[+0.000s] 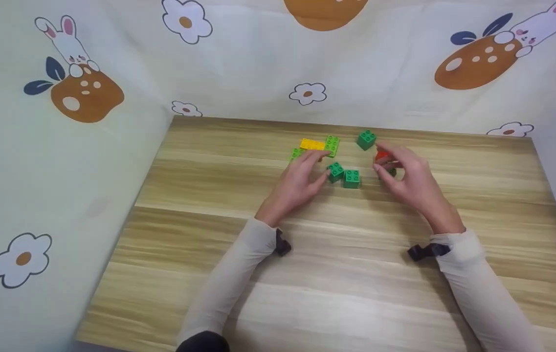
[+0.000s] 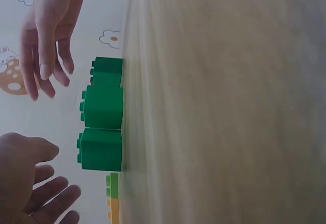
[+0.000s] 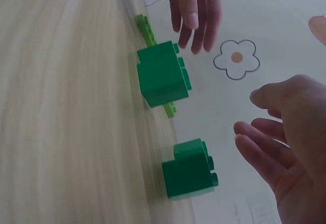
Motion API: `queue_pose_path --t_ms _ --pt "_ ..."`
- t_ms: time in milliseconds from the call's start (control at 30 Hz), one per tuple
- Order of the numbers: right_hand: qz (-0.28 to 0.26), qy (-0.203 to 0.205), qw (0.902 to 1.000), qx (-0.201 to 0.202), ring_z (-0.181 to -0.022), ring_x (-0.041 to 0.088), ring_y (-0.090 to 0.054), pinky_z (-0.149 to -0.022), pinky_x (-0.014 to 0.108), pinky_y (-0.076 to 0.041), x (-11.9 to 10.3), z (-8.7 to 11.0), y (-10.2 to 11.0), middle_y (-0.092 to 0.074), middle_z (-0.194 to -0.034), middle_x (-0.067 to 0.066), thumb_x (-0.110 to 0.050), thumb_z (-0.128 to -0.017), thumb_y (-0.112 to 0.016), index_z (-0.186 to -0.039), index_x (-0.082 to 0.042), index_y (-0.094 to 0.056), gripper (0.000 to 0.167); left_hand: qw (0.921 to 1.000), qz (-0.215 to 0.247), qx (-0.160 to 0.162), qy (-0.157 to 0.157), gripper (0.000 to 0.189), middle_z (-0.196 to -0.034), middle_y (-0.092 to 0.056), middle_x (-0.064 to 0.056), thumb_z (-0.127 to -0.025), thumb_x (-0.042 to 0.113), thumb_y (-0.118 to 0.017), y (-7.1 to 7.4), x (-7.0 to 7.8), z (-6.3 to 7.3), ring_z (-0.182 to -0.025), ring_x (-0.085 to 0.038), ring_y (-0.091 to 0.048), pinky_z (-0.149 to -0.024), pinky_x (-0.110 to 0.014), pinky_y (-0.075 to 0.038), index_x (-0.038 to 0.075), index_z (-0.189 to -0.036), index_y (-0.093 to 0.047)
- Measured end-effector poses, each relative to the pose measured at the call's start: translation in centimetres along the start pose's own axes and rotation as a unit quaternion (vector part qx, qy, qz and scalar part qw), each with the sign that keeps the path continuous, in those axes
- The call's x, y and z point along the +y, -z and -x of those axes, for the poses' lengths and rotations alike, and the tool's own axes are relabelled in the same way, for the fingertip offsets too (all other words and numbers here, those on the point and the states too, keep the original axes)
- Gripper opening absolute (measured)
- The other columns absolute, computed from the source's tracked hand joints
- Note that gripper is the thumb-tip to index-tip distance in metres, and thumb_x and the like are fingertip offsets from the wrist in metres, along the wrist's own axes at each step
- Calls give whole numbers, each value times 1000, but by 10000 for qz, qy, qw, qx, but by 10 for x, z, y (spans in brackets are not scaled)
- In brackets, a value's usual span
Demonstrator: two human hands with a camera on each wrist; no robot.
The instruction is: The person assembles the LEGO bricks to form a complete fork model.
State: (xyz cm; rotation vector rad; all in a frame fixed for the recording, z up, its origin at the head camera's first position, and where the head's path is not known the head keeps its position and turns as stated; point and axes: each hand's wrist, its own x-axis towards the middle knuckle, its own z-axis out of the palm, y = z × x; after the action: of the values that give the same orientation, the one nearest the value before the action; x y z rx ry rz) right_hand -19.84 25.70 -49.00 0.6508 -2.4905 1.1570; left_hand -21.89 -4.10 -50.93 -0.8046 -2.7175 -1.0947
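My left hand (image 1: pixel 297 178) hovers beside two dark green building bricks, the left brick (image 1: pixel 335 172) and the right brick (image 1: pixel 351 179), which stand close together. In the left wrist view the left hand (image 2: pixel 25 178) has its thumb and fingers spread, with nothing between them. My right hand (image 1: pixel 414 181) is loosely curved above a red brick (image 1: pixel 382 156) and a green brick (image 1: pixel 392 172), both largely hidden by it. The right wrist view shows the right hand (image 3: pixel 295 142) apart from the green brick (image 3: pixel 188 175) below, its fingers holding nothing.
Farther back on the wooden table (image 1: pixel 317 274) stands another green brick (image 1: pixel 366 140). Flat pieces lie by the left hand: a yellow one (image 1: pixel 312 144), a lime green one (image 1: pixel 332 146), and another lime one (image 1: pixel 297 153). A patterned cloth wall (image 1: pixel 248 63) borders the table's back.
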Motion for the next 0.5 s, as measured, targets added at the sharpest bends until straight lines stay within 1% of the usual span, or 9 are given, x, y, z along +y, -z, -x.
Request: queue_pose_path --t_ms 33,100,200,300,400,500 --pt "-55 27 10000 -42 -102 23 -77 -89 24 -64 0 0 -2 -75 -117 14 -7 -98 -78 -148 -10 -65 51 10000 16 -47 -8 48 -148 -64 -7 -106 26 -71 -1 1 0 -134 -22 -63 -119 -38 -52 15 -151 -60" --pt "-159 19 9997 -160 -101 23 -78 -87 30 -66 -1 0 -7 -74 -116 14 -7 -98 -80 -149 -11 -64 54 9999 28 -149 -18 46 -146 -64 -7 -105 25 -72 -4 2 0 -133 -22 -63 -118 -37 -53 15 -149 -61" --pt "-296 45 9989 -361 -100 25 -78 -85 41 -67 -2 0 -14 -73 -118 16 -6 -96 -81 -149 -10 -64 55 9995 -57 -298 -1 49 -152 -61 -4 -104 25 -73 -8 3 1 -141 -21 -59 -125 -36 -47 15 -151 -60" --pt "-387 -54 9967 -708 -102 25 -79 -88 43 -67 -4 2 -19 -72 -124 17 -6 -95 -82 -148 -9 -63 56 9990 -101 -434 42 52 -155 -59 -4 -104 25 -74 -10 4 2 -144 -21 -57 -127 -37 -44 16 -153 -59" --pt "-366 -215 9935 -1058 -106 26 -79 -91 42 -66 -5 5 -23 -70 -131 20 -7 -95 -83 -149 -7 -63 57 9985 -91 -529 42 51 -154 -60 -4 -104 25 -73 -10 5 3 -143 -21 -58 -126 -38 -45 16 -153 -59" --pt "-263 -350 9910 -1262 -108 27 -78 -94 43 -66 -5 7 -27 -70 -134 19 -10 -96 -83 -148 -6 -63 56 9981 -103 -610 34 51 -154 -59 -3 -105 25 -72 -11 6 3 -142 -21 -58 -126 -38 -45 16 -153 -60"
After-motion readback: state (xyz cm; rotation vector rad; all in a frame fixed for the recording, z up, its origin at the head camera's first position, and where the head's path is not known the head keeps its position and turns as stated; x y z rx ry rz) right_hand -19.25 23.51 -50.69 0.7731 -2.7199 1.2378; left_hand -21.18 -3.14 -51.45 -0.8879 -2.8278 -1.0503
